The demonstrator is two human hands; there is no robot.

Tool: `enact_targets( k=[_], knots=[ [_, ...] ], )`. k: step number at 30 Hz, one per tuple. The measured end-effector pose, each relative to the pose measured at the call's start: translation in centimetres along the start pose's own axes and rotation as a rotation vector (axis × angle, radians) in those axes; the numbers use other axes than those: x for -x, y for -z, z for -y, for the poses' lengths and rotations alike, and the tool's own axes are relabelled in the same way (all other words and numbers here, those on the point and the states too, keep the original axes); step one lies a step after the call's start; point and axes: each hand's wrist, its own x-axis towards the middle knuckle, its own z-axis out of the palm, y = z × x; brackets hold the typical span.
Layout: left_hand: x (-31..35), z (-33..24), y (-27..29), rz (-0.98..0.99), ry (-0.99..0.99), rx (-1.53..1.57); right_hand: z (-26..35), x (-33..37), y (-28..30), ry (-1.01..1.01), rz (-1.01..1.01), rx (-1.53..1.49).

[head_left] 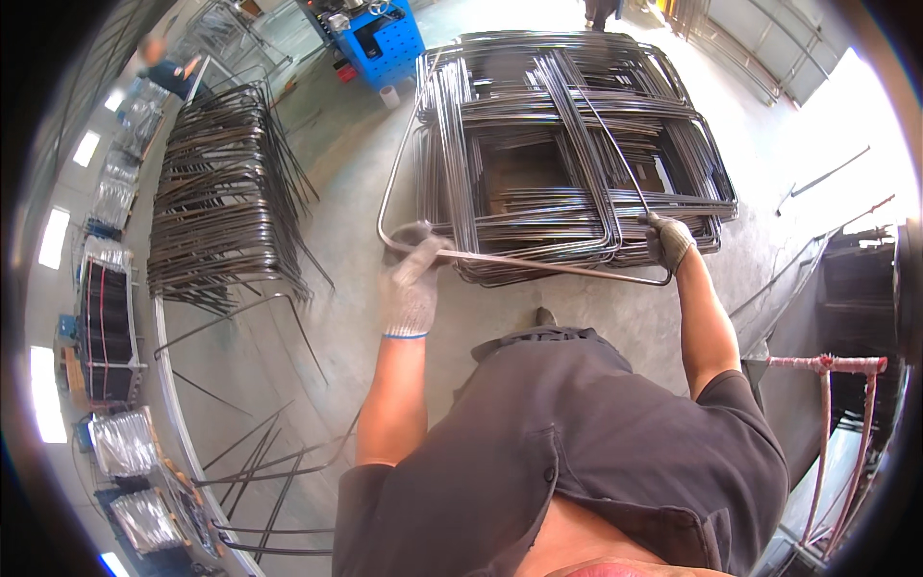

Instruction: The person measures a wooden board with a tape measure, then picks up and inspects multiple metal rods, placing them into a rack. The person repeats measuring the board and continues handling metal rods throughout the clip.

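A bent metal tube frame [558,265] with rounded corners lies tilted over a big stack of similar frames [524,199]. My right hand [670,242], in a grey work glove, is closed round its right side, just above the near right corner. At the near left corner is my left hand [410,288], in a pale knitted glove with a blue cuff edge. Its fingers are smeared by motion, against a blurred greyish rounded shape at the tube, so their grip cannot be made out.
Left of me, many bent dark tubes [216,192] hang over a long rack, with loose bent rods [260,462] nearer. Behind stand a blue tool cabinet [380,43] and a white bucket [388,96]. A person [171,72] is at far left. A pink-wrapped rail [827,365] stands at right.
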Motion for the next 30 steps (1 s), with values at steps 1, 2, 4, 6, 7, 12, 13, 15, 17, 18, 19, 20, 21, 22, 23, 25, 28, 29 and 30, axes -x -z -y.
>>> enact_targets(
  k=[1, 2, 4, 6, 7, 12, 13, 15, 17, 18, 19, 20, 21, 22, 23, 25, 28, 29, 30],
  knots=[
    [0.4, -0.6, -0.4, -0.013, -0.031, -0.038, 2.9, 2.8, -4.1, -0.14, -0.04, -0.077],
    [0.2, -0.9, -1.1, -0.002, -0.052, -0.064, 4.7, 5.5, -6.1, -0.272, -0.11, -0.155],
    [-0.6, -1.6, -2.9, 0.064, -0.066, -0.078, 3.5, 5.7, -5.1, -0.26, -0.095, -0.123],
    [-0.6, -2.4, -4.1, 0.071, -0.084, -0.106, 2.9, 6.2, -5.0, -0.271, 0.015, -0.174],
    [-0.6, -3.0, -4.7, 0.074, -0.094, -0.121, 2.8, 6.5, -5.2, -0.271, 0.015, -0.166],
    [-1.0, -4.3, -6.5, 0.093, -0.072, -0.084, 2.0, 7.2, -5.6, -0.3, 0.039, -0.205],
    [-1.2, -4.4, -6.5, 0.103, -0.078, -0.088, 1.9, 7.2, -5.5, -0.313, 0.036, -0.216],
    [-1.4, -4.4, -6.7, 0.122, -0.089, -0.096, 1.6, 7.0, -5.3, -0.34, 0.031, -0.24],
    [-1.4, -4.7, -6.9, 0.132, -0.079, -0.103, 1.5, 7.1, -5.3, -0.354, 0.055, -0.255],
    [-1.3, -4.8, -7.1, 0.136, -0.074, -0.106, 1.5, 7.2, -5.4, -0.356, 0.061, -0.25],
    [-1.3, -5.0, -7.2, 0.139, -0.069, -0.109, 1.6, 7.3, -5.4, -0.358, 0.067, -0.245],
    [-1.4, -5.1, -7.4, 0.141, -0.064, -0.112, 1.3, 7.2, -5.2, -0.355, 0.073, -0.253],
    [-1.4, -5.1, -7.5, 0.142, -0.059, -0.115, 0.9, 7.0, -5.0, -0.352, 0.08, -0.26],
    [-1.4, -5.2, -7.5, 0.141, -0.061, -0.115, 0.8, 7.0, -5.0, -0.348, 0.086, -0.268],
    [-1.3, -5.2, -7.3, 0.138, -0.064, -0.116, 0.7, 7.0, -5.0, -0.343, 0.087, -0.268],
    [-1.2, -5.1, -6.8, 0.14, -0.061, -0.114, 0.6, 7.3, -5.4, -0.334, 0.088, -0.271],
    [-0.9, -4.6, -5.6, 0.13, -0.044, -0.119, 1.0, 8.0, -6.4, -0.281, 0.032, -0.179],
    [-0.8, -4.5, -5.2, 0.113, -0.038, -0.131, 0.8, 7.9, -6.5, -0.27, 0.004, -0.183],
    [-0.6, -4.5, -5.0, 0.096, -0.032, -0.143, 0.6, 7.8, -6.7, -0.259, -0.025, -0.186]
  ],
)
